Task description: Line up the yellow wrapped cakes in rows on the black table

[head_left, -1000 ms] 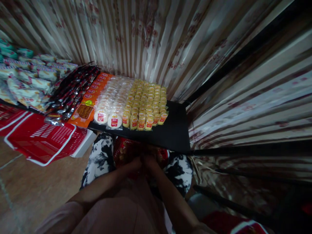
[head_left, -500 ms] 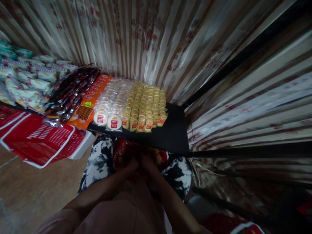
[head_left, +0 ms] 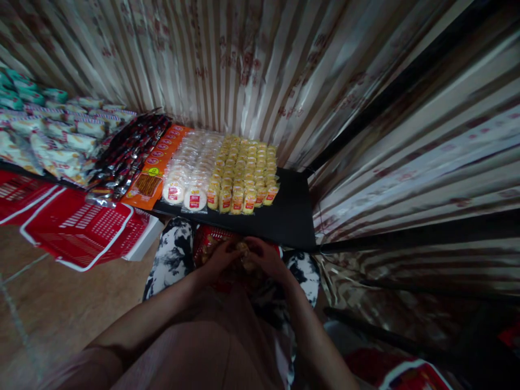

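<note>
Above a red basket [head_left: 203, 242] between my knees, my left hand [head_left: 221, 258] and my right hand [head_left: 265, 258] are close together. Their fingers are closed around small tan snacks in clear wrappers [head_left: 242, 250]. More snacks of this kind seem to lie in the basket under my hands, though the light is dim there. Just beyond, on the black shelf [head_left: 288, 216], stand rows of yellow wrapped snacks [head_left: 236, 176] and white round wrapped crackers [head_left: 195, 198].
Left along the shelf lie an orange snack packet [head_left: 150, 173], dark red wrapped sticks [head_left: 128, 151], white snack bags [head_left: 60, 157] and teal packets [head_left: 24, 89]. Red baskets with white handles [head_left: 93, 225] stand at the left. A striped curtain [head_left: 227, 54] hangs behind. Another red basket [head_left: 410, 374] sits lower right.
Both hands have risen from deep in the basket toward the shelf edge, now with wrapped snacks between them. The view has shifted slightly.
</note>
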The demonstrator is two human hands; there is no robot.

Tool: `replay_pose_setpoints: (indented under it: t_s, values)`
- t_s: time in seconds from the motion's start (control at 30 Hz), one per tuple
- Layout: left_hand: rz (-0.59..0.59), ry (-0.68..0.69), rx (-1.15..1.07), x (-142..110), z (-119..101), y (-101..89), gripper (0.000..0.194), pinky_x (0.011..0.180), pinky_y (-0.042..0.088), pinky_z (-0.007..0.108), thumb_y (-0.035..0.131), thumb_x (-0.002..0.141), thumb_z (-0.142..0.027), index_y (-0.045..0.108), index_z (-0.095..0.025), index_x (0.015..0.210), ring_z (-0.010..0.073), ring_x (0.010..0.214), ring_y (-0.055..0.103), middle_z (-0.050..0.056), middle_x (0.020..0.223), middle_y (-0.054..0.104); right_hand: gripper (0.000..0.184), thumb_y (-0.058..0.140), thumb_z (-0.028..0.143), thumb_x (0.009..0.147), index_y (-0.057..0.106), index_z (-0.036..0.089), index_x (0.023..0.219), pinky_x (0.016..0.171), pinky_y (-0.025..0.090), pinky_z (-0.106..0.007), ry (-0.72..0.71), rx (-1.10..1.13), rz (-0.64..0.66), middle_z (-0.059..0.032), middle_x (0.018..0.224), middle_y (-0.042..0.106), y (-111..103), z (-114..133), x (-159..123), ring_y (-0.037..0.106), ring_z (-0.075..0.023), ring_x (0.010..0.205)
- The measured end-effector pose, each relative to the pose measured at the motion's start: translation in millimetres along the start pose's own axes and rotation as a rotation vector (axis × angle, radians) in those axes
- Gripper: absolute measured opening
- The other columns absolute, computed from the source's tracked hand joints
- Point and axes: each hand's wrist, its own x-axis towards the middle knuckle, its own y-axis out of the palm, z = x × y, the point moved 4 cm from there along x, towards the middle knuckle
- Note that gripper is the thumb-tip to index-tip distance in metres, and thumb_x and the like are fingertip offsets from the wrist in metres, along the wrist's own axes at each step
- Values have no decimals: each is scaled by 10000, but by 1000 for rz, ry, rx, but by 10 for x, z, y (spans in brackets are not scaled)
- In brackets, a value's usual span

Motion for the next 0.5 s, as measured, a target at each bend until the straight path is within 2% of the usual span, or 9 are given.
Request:
replay_pose_setpoints:
  t_s: [0.1,0.2,0.33,0.4,0.47,0.5]
  values:
    - [-5,24,39,-32,-114,22,374,531,466,208,654,711,-282,584,-142,1050,98,599,589,56,926,664,426,579,251,742,538,188,1162,873,482,-346,-38,115,-23,-54,1033,665,-43,74,-17,627,-174,936]
    - [-42,158,75,-91,-299,45,290,651,504,247,649,708,-251,596,-142,972,144,757,626,54,928,661,431,615,307,725,561,209,1141,882,488,-350,-41,176,-127,-49,1035,667,-123,110,-37,627,-180,952]
    - [-80,422,246,-223,-574,118,200,788,503,292,599,742,-179,561,-162,938,152,859,611,27,892,645,370,641,364,706,634,207,1041,887,485,-370,-79,99,-349,-76,1043,637,-263,167,-80,613,-202,961]
    - [-125,596,379,-300,-683,157,201,824,498,314,562,764,-141,539,-172,961,153,892,596,34,932,623,382,664,401,690,649,205,1018,879,487,-374,-74,62,-471,-90,1067,615,-320,207,-114,596,-213,974]
    - [-164,806,548,-380,-759,209,220,877,483,344,529,783,-107,528,-176,993,165,966,570,56,1005,595,442,689,450,665,636,205,1029,857,495,-366,-19,172,-534,-91,1068,617,-341,237,-148,595,-216,969]
    - [-172,908,635,-417,-778,241,239,904,473,355,508,794,-89,522,-178,1016,169,1013,551,67,1048,578,474,687,476,666,620,206,1050,844,500,-361,13,287,-526,-86,1059,626,-332,254,-160,602,-213,957]
